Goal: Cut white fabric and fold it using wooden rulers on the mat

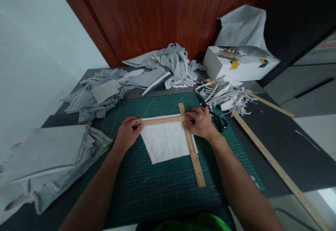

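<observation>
A piece of white cloth (165,140) lies flat on the green cutting mat (147,185). Along its far edge runs a narrow wooden-coloured ruler (164,120) with fine markings. My left hand (128,133) pinches the left end of this ruler at the cloth's far left corner. My right hand (202,122) has its fingers closed at the other end, partly covering it. A second wooden ruler (193,157) lies lengthwise over the cloth's right side, crossing the first beside my right fingers. Black scissors (219,120) lie just right of my right hand.
Grey cloth scraps (168,63) are heaped at the back, and folded pale cloth (47,150) lies at left. Thin white strips (228,94) pile up at right, near a long wooden stick (270,157). A white box (236,64) stands at the back right.
</observation>
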